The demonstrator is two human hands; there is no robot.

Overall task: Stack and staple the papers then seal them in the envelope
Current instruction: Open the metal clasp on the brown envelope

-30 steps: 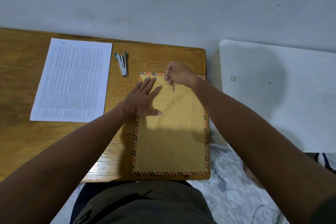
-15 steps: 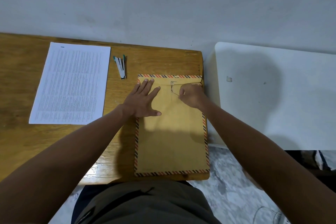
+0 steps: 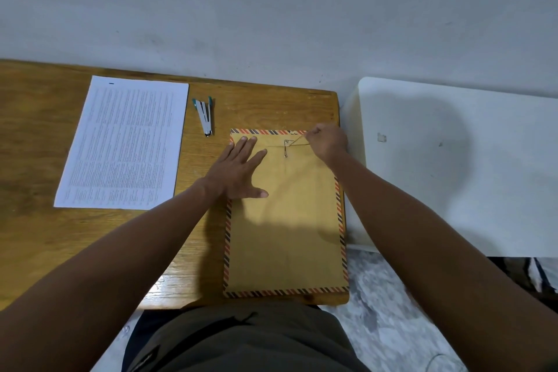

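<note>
A brown envelope [image 3: 287, 226] with a striped border lies flat on the right part of the wooden desk [image 3: 36, 235], flap end away from me. My left hand [image 3: 238, 169] presses flat on its upper left part, fingers spread. My right hand [image 3: 327, 140] is at its top right corner and pinches the thin closure string [image 3: 297, 140], which runs taut to the two small buttons [image 3: 286, 148] near the flap. A printed white paper stack [image 3: 123, 142] lies at the left. A green and silver stapler [image 3: 206, 115] lies between paper and envelope.
A white table [image 3: 468, 166] stands to the right of the desk, with a narrow gap between them. A grey wall runs behind both. My lap and a marbled floor [image 3: 383, 311] show below the desk's front edge.
My right hand swung from above the buttons down to their right, then up to the envelope's top right corner, pulling the string with it. My left hand stayed flat on the envelope.
</note>
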